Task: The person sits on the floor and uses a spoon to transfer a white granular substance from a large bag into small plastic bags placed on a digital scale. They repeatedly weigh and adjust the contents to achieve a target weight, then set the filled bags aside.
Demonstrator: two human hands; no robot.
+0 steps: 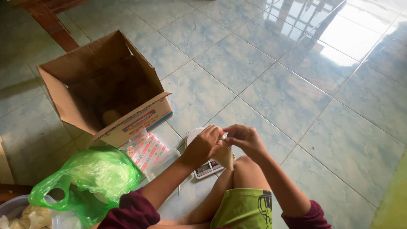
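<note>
Both hands, left hand [203,145] and right hand [243,138], pinch the top of a small filled bag [224,156] above the kitchen scale [205,166]; closing looks underway, calling for a firm twist.

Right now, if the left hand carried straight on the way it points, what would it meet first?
The left hand points toward the right hand, and would likely meet it first; both already pinch the small filled bag over the kitchen scale.

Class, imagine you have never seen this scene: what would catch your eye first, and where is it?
Probably the bright green plastic bag at lower left, then the open cardboard box behind it on the tiled floor. At centre, the left hand and right hand pinch a small filled bag above a white kitchen scale.
</note>
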